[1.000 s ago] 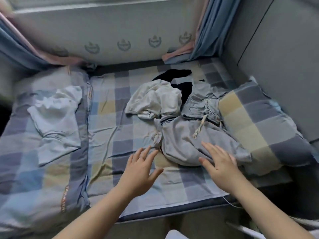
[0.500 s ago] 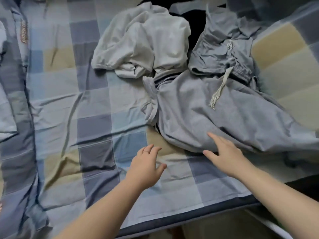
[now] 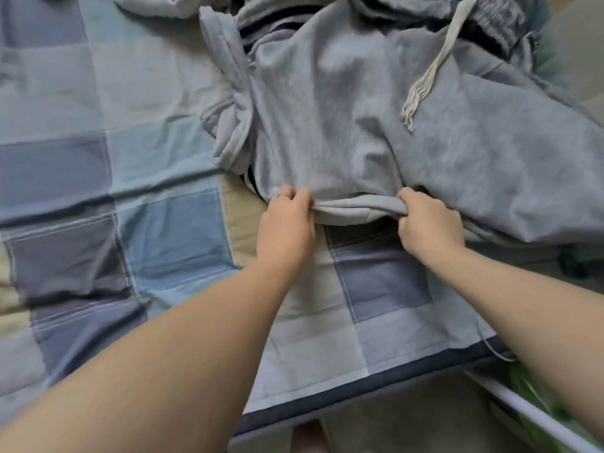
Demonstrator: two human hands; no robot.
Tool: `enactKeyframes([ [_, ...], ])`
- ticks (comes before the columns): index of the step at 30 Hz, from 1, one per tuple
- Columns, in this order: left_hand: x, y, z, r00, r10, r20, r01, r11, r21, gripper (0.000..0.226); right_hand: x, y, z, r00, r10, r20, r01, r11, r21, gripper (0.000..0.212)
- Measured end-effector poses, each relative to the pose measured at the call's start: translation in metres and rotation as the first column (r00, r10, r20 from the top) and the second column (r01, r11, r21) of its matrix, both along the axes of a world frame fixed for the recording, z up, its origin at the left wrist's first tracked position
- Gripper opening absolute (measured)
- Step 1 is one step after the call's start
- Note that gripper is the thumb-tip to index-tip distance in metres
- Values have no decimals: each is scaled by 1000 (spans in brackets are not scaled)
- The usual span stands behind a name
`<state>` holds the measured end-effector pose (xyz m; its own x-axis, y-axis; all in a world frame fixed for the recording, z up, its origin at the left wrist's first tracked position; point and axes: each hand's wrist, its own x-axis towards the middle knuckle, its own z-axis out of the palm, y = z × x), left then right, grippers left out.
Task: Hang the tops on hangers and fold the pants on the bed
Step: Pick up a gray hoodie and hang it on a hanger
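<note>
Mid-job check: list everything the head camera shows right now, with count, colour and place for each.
Grey fleece garment: one, light grey, spread over the upper centre and right of the bed, near hem lifted.
Cream drawstring cord: one, off-white with a frayed end, lying on the grey fleece garment at upper right.
White crumpled garment: one, white, top edge left of centre, mostly cut off.
Checked patchwork bedspread: one, blue, grey and beige squares, covering the bed.
White rail: one, bottom right corner beside the bed; green things behind it are too blurred to name.
Left hand: pinching the hem, ring on one finger.
Right hand: gripping the same hem further right.
</note>
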<state>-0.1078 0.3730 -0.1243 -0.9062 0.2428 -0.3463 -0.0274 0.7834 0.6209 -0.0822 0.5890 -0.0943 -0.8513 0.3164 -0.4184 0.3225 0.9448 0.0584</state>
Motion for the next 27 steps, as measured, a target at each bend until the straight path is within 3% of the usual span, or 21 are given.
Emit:
enactKeyframes([
  [4,3,-4,37,977,211,-11,-207,967,148,10,-18,2,57,998,-10,-55,1,985,-172,4],
  [8,22,-10,103,936,350,33,-348,907,237,39,-30,-17,145,966,-210,-150,112,866,-488,23],
  [10,39,-14,147,938,315,147,-346,888,302,44,-35,-31,192,909,-389,-152,220,756,-616,21],
  [12,59,-19,197,945,177,273,-272,893,359,52,-39,-47,241,822,-561,-101,318,598,-736,21],
  [16,92,-35,281,923,19,385,-168,919,357,91,-44,-81,332,688,-724,40,347,280,-895,12],
  [19,97,-48,331,930,72,362,-186,938,292,105,-39,-104,391,675,-736,55,305,211,-929,19],
  [23,90,-73,383,938,253,237,-289,949,129,67,-23,-132,454,703,-706,86,255,137,-957,20],
  [25,86,-93,401,959,215,186,-226,973,41,29,-18,-144,479,695,-711,112,236,78,-969,19],
  [27,81,-115,417,974,180,139,-187,981,40,13,-18,-153,499,670,-726,155,197,-27,-980,18],
])
